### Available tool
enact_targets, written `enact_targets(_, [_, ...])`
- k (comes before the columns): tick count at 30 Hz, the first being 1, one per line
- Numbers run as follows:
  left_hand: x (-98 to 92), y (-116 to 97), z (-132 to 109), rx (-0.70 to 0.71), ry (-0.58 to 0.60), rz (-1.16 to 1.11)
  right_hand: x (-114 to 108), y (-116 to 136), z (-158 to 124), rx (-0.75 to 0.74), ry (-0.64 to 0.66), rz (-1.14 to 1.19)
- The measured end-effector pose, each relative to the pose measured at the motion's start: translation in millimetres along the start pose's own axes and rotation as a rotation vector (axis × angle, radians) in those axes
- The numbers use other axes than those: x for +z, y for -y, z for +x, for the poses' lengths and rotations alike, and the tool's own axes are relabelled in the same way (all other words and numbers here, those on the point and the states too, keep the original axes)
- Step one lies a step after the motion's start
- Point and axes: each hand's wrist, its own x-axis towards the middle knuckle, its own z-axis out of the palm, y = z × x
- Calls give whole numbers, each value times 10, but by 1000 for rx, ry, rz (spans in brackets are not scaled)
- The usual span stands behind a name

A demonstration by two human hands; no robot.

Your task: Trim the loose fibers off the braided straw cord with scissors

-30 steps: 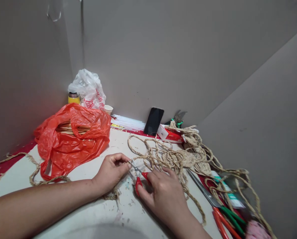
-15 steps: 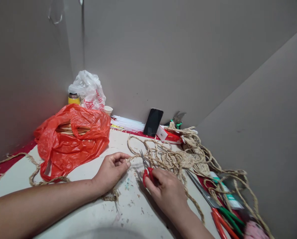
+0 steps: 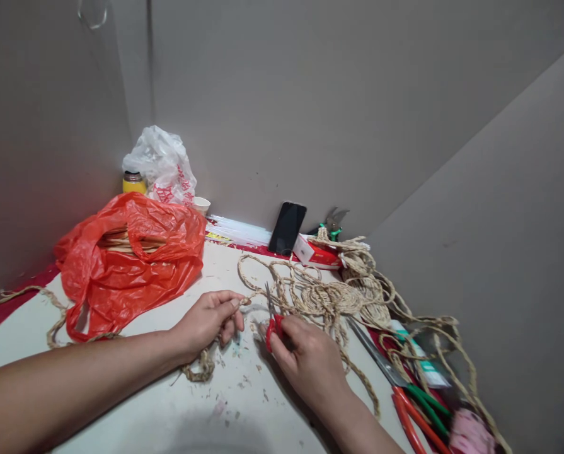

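Observation:
My left hand (image 3: 206, 320) pinches the end of a braided straw rope (image 3: 310, 296) between thumb and fingers, just above the white tabletop (image 3: 178, 403). My right hand (image 3: 307, 362) is closed round the red handles of small scissors (image 3: 271, 315), whose blades point up and away right beside the pinched rope end. A short piece of braid (image 3: 201, 369) lies under my left wrist. The rest of the rope lies in loose coils and a flat spiral behind and to the right of my right hand.
A red plastic bag (image 3: 130, 258) holding wooden sticks sits at the left, with a white bag (image 3: 161, 164) and a yellow jar (image 3: 133, 183) behind. A black phone (image 3: 287, 228) leans on the wall beside a red-white box (image 3: 317, 252). Long red-green shears (image 3: 404, 397) lie at the right.
My right hand has swung the scissors from lying flat towards the rope end to blades pointing up. My left hand has stayed pinched on the rope end. The view has shifted slightly.

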Motion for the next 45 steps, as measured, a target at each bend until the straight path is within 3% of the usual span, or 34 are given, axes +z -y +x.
enact_targets(7, [-55,13,18,-66,131,-56,-14,-1,35,106,-2,-1])
enact_targets(15, [-51,-30,42,-89,76,-160,-49,38,53,6,-14,-4])
enact_targets(33, [-26,-76,3,-91,-11,-171,-175,162,36,-5,107,-182])
enact_targets(40, [-31,-65,22,-90,-8,-176,-137,119,21,-71,114,-130])
enact_targets(45, [-40,-58,30,-86,11,-175,-125,46,34,-50,46,-59])
